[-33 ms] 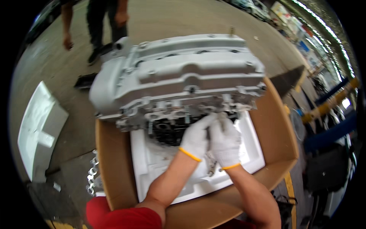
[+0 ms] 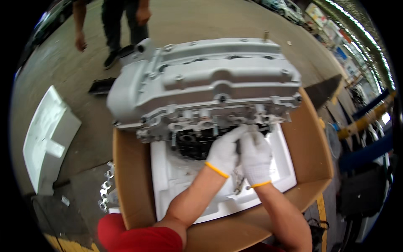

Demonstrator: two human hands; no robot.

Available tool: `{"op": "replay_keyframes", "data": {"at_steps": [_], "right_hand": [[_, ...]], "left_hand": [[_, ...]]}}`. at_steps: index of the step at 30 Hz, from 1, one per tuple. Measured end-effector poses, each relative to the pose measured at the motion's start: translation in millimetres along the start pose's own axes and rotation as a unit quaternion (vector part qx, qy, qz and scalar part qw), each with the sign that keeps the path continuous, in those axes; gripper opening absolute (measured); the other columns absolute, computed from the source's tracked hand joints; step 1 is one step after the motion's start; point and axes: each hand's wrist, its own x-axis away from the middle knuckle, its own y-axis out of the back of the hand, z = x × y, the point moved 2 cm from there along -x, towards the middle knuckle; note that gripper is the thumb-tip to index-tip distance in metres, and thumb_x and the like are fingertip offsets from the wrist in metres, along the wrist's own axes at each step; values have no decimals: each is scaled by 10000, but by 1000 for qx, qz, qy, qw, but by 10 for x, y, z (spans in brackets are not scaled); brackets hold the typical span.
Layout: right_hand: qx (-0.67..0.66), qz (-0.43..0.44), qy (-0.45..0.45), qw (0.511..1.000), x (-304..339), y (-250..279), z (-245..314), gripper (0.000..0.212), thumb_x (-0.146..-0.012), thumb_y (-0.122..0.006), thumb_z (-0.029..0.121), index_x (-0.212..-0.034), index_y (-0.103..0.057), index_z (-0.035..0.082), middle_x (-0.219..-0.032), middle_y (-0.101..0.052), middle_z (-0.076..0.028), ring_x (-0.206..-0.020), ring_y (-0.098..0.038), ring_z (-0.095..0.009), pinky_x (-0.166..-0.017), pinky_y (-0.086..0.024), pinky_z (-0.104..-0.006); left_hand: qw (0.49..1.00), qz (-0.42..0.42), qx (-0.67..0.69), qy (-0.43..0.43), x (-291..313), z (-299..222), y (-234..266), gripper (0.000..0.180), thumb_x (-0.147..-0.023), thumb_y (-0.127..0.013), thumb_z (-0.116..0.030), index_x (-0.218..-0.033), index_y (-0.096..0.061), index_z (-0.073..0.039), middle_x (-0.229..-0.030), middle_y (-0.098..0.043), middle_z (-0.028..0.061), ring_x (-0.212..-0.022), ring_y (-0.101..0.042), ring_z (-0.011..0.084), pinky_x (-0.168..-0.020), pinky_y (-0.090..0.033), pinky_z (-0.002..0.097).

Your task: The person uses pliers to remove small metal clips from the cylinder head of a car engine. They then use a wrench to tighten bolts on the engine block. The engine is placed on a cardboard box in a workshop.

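Observation:
A silver-grey engine (image 2: 210,90) with a ribbed top cover sits over an open cardboard box (image 2: 133,180). Beneath its near side a black part (image 2: 195,145) shows. Both my hands wear white knitted gloves with yellow cuffs and meet at the engine's near lower side, right of centre. My left hand (image 2: 224,151) has its fingers closed at the row of ports. Close beside it, my right hand (image 2: 256,157) is closed too, its fingertips against the left ones. Whatever they grip is hidden. A small metal piece (image 2: 239,185) shows below, between the wrists.
White moulded foam (image 2: 161,193) lines the box. A silver gasket-like strip with rings (image 2: 105,189) lies left of it; a white foam piece (image 2: 46,143) stands farther left. Another person (image 2: 121,25) stands beyond the engine. Blue and yellow equipment (image 2: 365,143) is at right.
The whole scene has shifted a little to the right in the picture. My hands keep their place against the engine, fingers still closed.

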Motion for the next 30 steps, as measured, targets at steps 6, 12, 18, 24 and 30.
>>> {"op": "replay_keyframes", "data": {"at_steps": [6, 12, 18, 24, 30], "right_hand": [[-276, 84, -146, 946, 6, -30, -63, 327, -1118, -617, 313, -871, -606, 99, -721, -560, 33, -570, -461, -56, -511, -371, -247], [84, 46, 130, 987, -109, 97, 131, 245, -1074, -670, 234, -980, -670, 7, -782, -648, -97, -641, -623, -201, -624, -539, -376], [272, -26, 261, 926, -50, 127, 250, 186, -1005, -735, 172, -1099, -749, 12, -1003, -791, -227, -852, -772, -419, -733, -606, -462], [175, -28, 219, 959, -40, 62, 173, 233, -1031, -667, 171, -1141, -758, -13, -999, -784, -256, -857, -770, -439, -757, -608, -472], [-161, 55, -56, 984, -18, -61, 16, 252, -1081, -619, 239, -1063, -703, 3, -755, -593, 16, -633, -511, -58, -545, -404, -261]], "left_hand": [[992, -106, -53, 44, 179, -53, -356, 257, -1129, -640, -339, -1160, -766, -118, -847, -705, -67, -635, -610, 59, -519, -458, 236], [990, 125, 61, -8, -75, 106, 103, 363, -1183, -520, -313, -1360, -666, -33, -1273, -742, 87, -1175, -702, 203, -1065, -540, 342], [969, 229, 82, 36, -142, 131, 124, 437, -1194, -473, -327, -1486, -597, -27, -1416, -690, 109, -1367, -611, 247, -1234, -430, 412], [980, 156, 112, 48, -162, 115, 197, 318, -1172, -540, -239, -1359, -666, -13, -1280, -724, 107, -1191, -679, 242, -1108, -532, 388], [997, 46, 51, 38, -170, 28, 257, 211, -1147, -594, -204, -1219, -698, -35, -1109, -743, 73, -1021, -707, 197, -986, -584, 362]]}}
